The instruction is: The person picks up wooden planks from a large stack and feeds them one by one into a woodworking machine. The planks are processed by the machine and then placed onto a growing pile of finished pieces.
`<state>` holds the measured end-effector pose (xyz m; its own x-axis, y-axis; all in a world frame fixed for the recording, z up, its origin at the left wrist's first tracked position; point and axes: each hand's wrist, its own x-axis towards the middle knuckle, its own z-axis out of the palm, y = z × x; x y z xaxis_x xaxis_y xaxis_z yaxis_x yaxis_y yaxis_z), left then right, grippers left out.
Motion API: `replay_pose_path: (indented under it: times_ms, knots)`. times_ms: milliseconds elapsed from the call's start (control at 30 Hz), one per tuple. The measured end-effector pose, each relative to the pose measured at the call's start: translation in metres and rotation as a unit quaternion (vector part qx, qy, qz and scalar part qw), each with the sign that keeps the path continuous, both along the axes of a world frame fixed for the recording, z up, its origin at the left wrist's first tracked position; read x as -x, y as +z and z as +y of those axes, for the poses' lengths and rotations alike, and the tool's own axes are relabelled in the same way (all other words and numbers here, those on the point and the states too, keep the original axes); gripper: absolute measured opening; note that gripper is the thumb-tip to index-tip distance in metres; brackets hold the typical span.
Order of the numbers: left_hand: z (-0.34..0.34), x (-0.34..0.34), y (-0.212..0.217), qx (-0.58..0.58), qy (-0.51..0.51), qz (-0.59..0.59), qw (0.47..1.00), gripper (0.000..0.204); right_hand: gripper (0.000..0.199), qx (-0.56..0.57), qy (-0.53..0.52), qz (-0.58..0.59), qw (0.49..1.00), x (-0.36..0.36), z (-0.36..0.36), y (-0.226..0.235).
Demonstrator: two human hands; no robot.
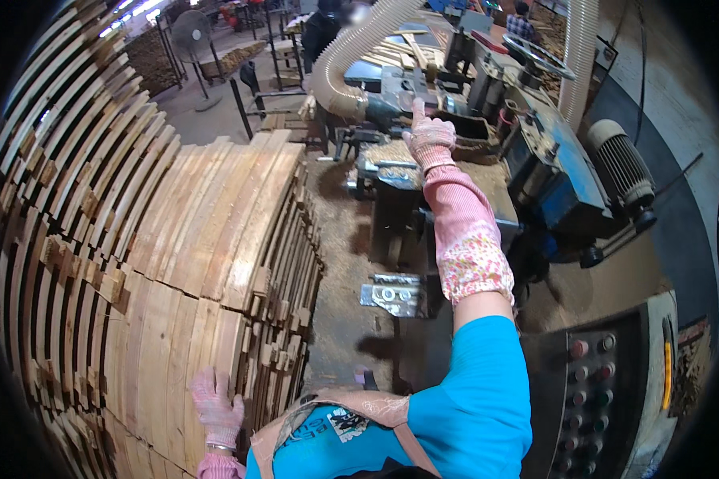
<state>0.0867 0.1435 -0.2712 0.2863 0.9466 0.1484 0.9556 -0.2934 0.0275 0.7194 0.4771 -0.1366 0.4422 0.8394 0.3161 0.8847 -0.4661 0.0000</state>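
My right hand (431,137), in a pale pink glove, reaches far forward over the woodworking machine (555,164). Its index finger is stretched out toward a metal part (407,86) of the machine, while the other fingers are bent. Nothing shows in this hand, and whether the fingertip touches the metal I cannot tell. Low on the left, my gloved left hand (217,409) rests with fingers spread on a tall stack of wooden boards (185,223). It grips none of them.
More stacked wood strips (64,199) rise at the far left. A ribbed hose (339,68) bends down to the machine. An electric motor (621,164) sits on the right, above a control panel (591,399) with several buttons. Sawdust covers the floor (335,319). A fan (192,36) stands farther back.
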Motion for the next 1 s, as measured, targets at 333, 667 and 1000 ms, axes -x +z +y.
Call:
replay_pose_path:
  times_ms: [333, 667, 1000]
  knots:
    - [-0.001, 0.011, -0.010, 0.001, -0.011, -0.055, 0.998, 0.077, 0.037, 0.025, -0.030, -0.057, 0.998, -0.053, 0.027, 0.061]
    - [0.001, 0.012, -0.014, -0.006, -0.008, -0.057, 0.998, 0.083, 0.036, -0.176, 0.034, -0.114, 0.977, -0.083, -0.073, 0.089]
    - [0.001, 0.019, -0.021, -0.018, -0.026, -0.059, 0.998, 0.085, 0.019, -0.454, 0.204, 0.077, 0.864, -0.064, -0.189, 0.068]
